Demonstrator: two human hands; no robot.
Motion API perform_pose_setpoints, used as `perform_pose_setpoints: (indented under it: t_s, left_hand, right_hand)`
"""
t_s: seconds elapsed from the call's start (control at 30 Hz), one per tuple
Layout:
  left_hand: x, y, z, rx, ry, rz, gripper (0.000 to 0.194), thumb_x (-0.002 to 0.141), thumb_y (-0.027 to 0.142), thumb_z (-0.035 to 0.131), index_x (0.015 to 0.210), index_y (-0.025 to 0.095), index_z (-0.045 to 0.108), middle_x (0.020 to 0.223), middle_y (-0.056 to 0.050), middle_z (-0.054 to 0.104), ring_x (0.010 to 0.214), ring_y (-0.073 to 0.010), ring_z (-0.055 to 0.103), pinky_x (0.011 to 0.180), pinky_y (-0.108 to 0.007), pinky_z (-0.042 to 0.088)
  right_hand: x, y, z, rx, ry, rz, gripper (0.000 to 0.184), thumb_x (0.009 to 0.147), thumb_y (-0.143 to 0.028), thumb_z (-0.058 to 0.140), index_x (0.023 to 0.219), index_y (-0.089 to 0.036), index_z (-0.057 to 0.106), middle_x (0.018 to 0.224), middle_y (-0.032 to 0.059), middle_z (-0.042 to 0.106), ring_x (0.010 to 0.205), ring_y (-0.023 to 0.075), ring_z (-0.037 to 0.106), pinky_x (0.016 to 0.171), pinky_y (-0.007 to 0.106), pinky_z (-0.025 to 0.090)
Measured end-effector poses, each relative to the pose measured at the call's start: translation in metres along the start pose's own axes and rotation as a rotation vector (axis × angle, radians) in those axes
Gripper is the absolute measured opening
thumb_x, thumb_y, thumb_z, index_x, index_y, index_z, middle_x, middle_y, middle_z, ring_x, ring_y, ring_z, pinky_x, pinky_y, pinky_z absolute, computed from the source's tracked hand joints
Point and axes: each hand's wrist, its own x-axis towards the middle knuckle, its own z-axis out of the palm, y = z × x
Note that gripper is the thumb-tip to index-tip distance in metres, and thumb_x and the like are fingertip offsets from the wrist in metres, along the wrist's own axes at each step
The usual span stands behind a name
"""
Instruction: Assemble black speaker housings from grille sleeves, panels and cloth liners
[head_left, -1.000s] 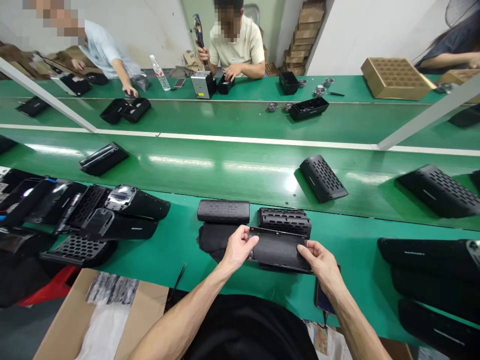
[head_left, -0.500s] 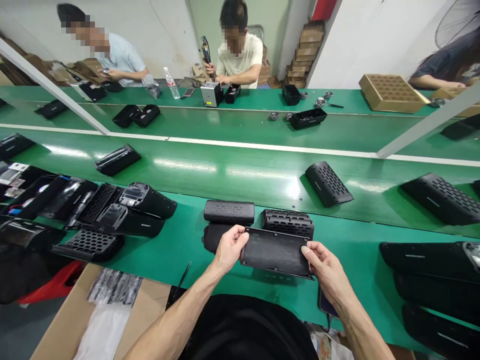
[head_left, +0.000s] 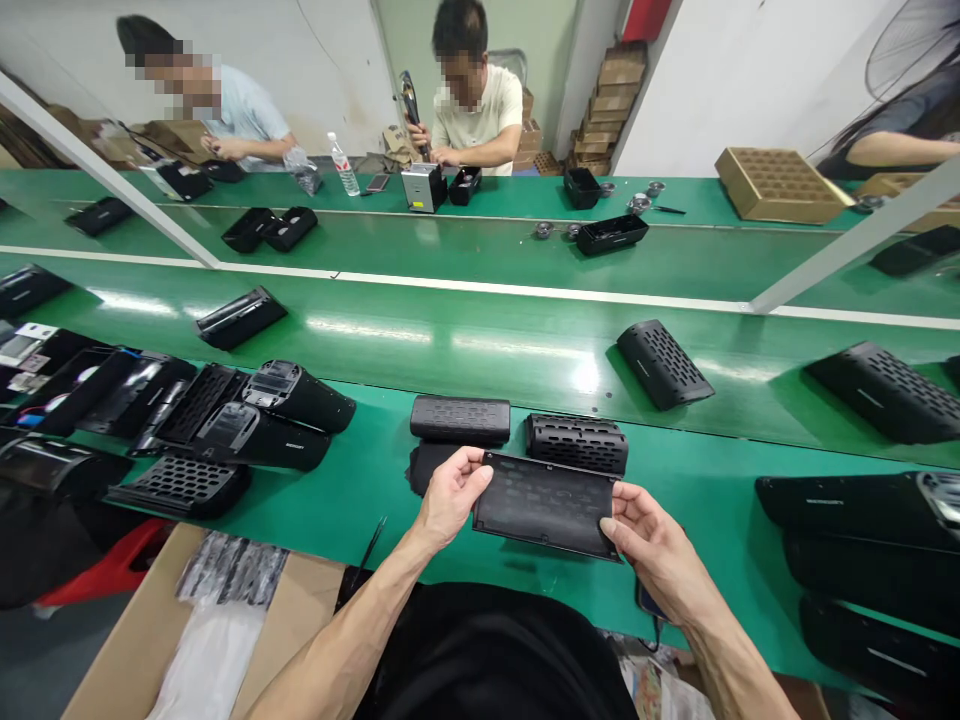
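Note:
My left hand (head_left: 448,492) and my right hand (head_left: 646,543) hold a flat black perforated panel (head_left: 546,503) by its two ends, lifted just above the green bench (head_left: 360,500). Both hands are closed on its edges. Right behind the panel lie a black speaker grille with slots (head_left: 576,442) and a darker closed speaker shell (head_left: 460,419). A piece of black cloth (head_left: 424,466) lies under my left hand.
Several black speaker housings (head_left: 247,425) pile up at the left, more (head_left: 855,520) at the right. Grilles (head_left: 664,364) ride the conveyor belt. A cardboard box (head_left: 187,640) sits at lower left, tweezers (head_left: 367,548) beside it. Other people work across the line.
The panel has risen off the bench and tilted its face toward me. My hands shifted slightly left with it. The head view moved a little.

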Motion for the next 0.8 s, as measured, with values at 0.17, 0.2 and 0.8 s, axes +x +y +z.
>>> perform_pose_setpoints:
  t_s: [0.17, 0.2, 0.8]
  left_hand:
    - [-0.002, 0.002, -0.006, 0.025, 0.004, 0.026, 0.04, 0.089, 0.054, 0.074, 0.106, 0.018, 0.071, 0.093, -0.003, 0.069, 0.083, -0.0159, 0.06, 0.079, -0.026, 0.05]
    - [-0.002, 0.001, -0.006, 0.016, 0.003, 0.031, 0.039, 0.09, 0.053, 0.074, 0.106, 0.018, 0.071, 0.093, -0.003, 0.069, 0.083, -0.0157, 0.06, 0.079, -0.026, 0.049]
    - [-0.014, -0.001, -0.01, -0.051, 0.001, 0.071, 0.04, 0.089, 0.049, 0.077, 0.112, 0.017, 0.069, 0.099, -0.006, 0.07, 0.091, -0.0177, 0.063, 0.085, -0.028, 0.051]
  right_hand:
    - [-0.005, -0.004, 0.002, -0.024, -0.013, 0.005, 0.05, 0.08, -0.049, 0.088, 0.118, -0.026, 0.066, 0.107, 0.0083, 0.07, 0.099, 0.024, 0.067, 0.085, 0.034, 0.056]
    - [-0.006, -0.004, 0.002, -0.014, -0.01, 0.01, 0.049, 0.08, -0.048, 0.088, 0.118, -0.027, 0.066, 0.108, 0.008, 0.07, 0.099, 0.0239, 0.067, 0.083, 0.033, 0.056]
    - [-0.013, -0.004, 0.017, 0.123, -0.03, 0.076, 0.042, 0.082, -0.041, 0.089, 0.117, -0.029, 0.07, 0.117, 0.0057, 0.075, 0.103, 0.0214, 0.07, 0.092, 0.032, 0.054]
